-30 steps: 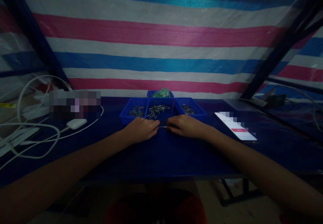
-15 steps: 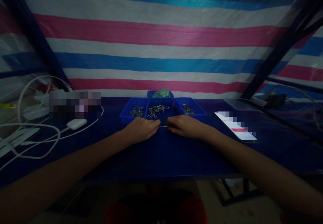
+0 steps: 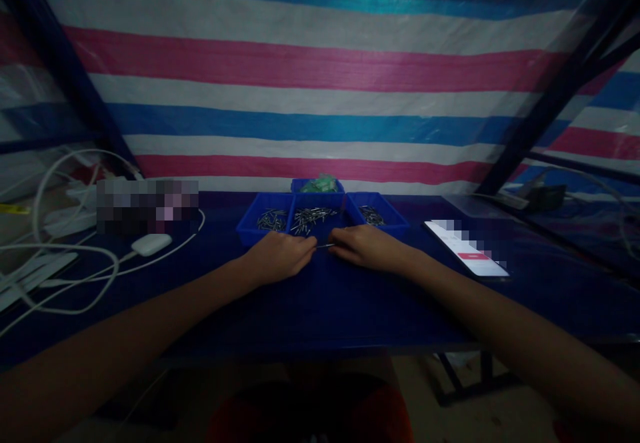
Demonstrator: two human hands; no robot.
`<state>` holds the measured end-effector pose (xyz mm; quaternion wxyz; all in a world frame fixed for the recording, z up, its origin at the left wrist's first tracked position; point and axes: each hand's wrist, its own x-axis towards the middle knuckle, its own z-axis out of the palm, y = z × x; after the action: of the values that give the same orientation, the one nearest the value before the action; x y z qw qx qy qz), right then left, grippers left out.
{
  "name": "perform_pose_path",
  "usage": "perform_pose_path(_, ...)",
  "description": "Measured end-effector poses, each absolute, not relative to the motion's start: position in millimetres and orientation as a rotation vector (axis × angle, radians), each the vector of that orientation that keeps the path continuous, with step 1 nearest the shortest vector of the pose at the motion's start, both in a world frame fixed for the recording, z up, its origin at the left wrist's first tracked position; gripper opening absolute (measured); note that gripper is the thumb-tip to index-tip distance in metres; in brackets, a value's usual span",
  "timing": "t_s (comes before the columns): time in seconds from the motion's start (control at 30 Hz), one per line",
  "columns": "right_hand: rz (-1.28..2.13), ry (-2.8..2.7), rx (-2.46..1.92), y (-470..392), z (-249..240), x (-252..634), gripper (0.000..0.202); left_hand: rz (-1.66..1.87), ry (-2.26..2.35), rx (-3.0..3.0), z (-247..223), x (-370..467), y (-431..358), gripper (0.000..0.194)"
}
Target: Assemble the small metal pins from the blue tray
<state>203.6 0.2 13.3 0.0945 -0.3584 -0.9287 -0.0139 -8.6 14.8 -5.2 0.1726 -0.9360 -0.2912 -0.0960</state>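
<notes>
Between my two hands is a thin, light metal pin (image 3: 324, 246), with its ends hidden in the fingers. My left hand (image 3: 280, 256) is closed in a pinch on one end. The other end sits in the closed fingers of my right hand (image 3: 367, 246). Just beyond the hands are blue plastic bins: a left one (image 3: 246, 222), a middle one (image 3: 320, 199) and a right one (image 3: 395, 216), each holding several slim metal pieces (image 3: 311, 216). Both hands are just above or resting on the blue table; which one I cannot tell.
A blue bin with a green plastic bag (image 3: 320, 183) stands behind the others. To the right lies a lit phone (image 3: 467, 250). White cables (image 3: 117, 270) and a white adapter (image 3: 153, 244) are on the left. Striped sheeting (image 3: 320, 70) hangs behind the table (image 3: 330, 316).
The pin between my hands has gone from nearly level to slightly tilted, its right end higher. My right hand has shifted a little up and left; my left hand has hardly moved.
</notes>
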Motion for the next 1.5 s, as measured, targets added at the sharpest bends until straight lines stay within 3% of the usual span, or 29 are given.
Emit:
perform_pose_path(0.97, -0.126, -2.778, -0.963, 0, 12, 204, 0.019, -0.385, -0.853, -2.754, -5, -10, 17, 0.021)
perform_pose_path(1.2, -0.331, -2.665, -1.126, 3, 25, 213, 0.02, -0.287, -0.905, -2.737, -5, -7, 14, 0.023)
perform_pose_path(1.5, -0.6, -2.193, -1.672, 17, 36, 248, 0.021, -0.197, -0.934, -2.775, -11, -5, 14, 0.033)
